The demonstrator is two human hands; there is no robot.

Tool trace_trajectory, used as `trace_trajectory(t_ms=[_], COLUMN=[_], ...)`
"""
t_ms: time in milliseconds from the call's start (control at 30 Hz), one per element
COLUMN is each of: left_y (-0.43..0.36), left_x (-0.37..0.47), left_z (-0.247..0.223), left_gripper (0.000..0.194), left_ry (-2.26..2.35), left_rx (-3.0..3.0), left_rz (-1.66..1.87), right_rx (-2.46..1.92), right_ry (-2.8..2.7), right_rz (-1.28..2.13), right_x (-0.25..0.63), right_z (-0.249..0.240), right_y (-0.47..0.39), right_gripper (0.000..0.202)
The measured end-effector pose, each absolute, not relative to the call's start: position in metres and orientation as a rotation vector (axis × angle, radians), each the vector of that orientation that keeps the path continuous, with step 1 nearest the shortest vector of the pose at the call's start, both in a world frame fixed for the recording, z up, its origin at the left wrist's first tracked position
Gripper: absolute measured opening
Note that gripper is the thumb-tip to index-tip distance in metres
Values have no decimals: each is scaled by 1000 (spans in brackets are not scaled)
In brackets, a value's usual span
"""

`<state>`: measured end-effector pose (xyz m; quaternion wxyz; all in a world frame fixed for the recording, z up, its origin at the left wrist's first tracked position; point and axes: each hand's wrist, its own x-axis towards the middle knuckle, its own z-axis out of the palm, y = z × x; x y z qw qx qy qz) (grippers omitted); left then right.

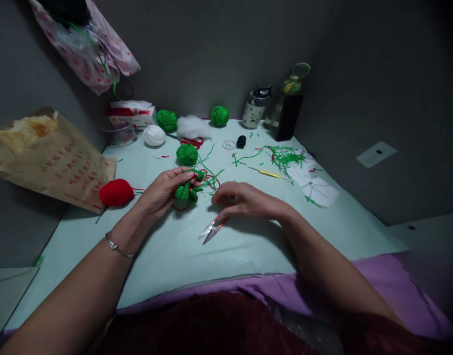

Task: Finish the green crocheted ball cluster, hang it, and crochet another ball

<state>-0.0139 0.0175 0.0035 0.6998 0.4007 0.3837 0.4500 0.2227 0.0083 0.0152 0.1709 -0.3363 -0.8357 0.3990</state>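
with my left hand (pixel 171 186) i pinch the green crocheted piece (pixel 185 193) between thumb and fingers, left of the table's (pixel 248 259) middle, well in from its near edge. i'd want that pinch firm without squashing stitches, and the loose yarn (pixel 211 180) held clear of the thread snips' (pixel 211 230) points. my right hand (pixel 246 199) arches over the snips' handles, fingers curled; i cannot tell if they grip. the parted blades point toward the near edge; my left forearm (pixel 89 276) slants across the near left corner.
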Motion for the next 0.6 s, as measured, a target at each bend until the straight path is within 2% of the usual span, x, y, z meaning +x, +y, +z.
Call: trace_trajectory(t_ms=[133, 233, 400, 600], left_y=[21, 20, 18, 16], left_x=[-20, -19, -17, -14], left_z=[4, 3, 4, 4], left_gripper=[18, 20, 18, 18], left_ry=[882, 906, 907, 903], left_rx=[898, 907, 934, 981], left_rz=[1017, 1001, 1020, 1014], right_rx=[-845, -798, -822, -1047], right_ry=[-2680, -2691, -2183, -1911], right_rz=[968, 1030, 1315, 1147], right_x=[221, 221, 227, 228], right_z=[14, 16, 22, 17], right_y=[1, 0, 7, 13], right_gripper=[13, 4, 21, 37])
